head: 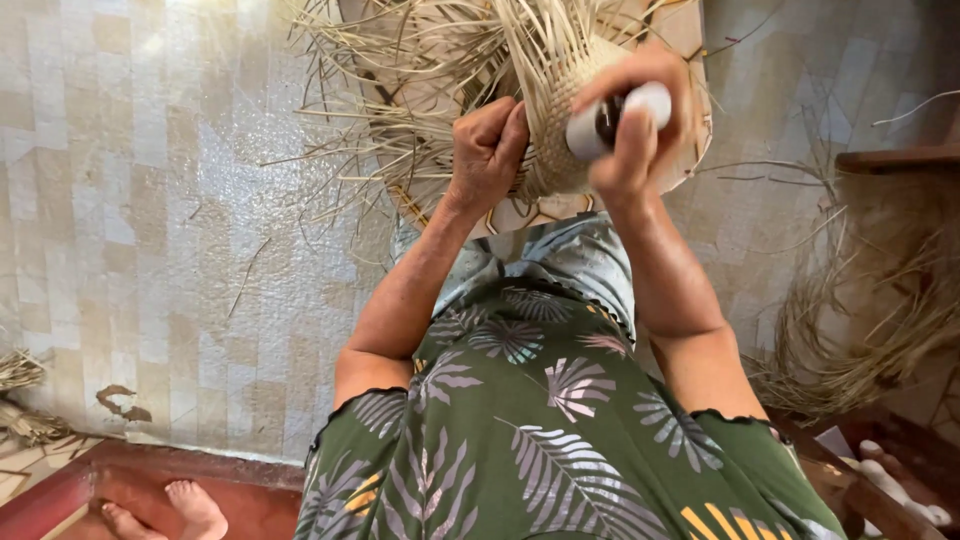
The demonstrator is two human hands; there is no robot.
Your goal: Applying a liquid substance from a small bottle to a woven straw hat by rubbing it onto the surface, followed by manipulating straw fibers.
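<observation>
A half-woven straw basket [553, 120] with many loose strands sticking out rests on a round board [690, 60] in front of me. My left hand [487, 145] is closed in a fist, pinching the woven edge of the basket. My right hand [640, 120] grips a white cylindrical tool [615, 118] with a dark end and presses it against the woven side. My arms reach out over a green leaf-print dress [540, 400].
A patterned tile floor [150, 200] lies to the left. A heap of loose straw [860, 330] sits at the right beside a wooden piece [895, 158]. A small straw bundle [20, 400] lies at far left. A bare foot [190, 510] rests on a red step.
</observation>
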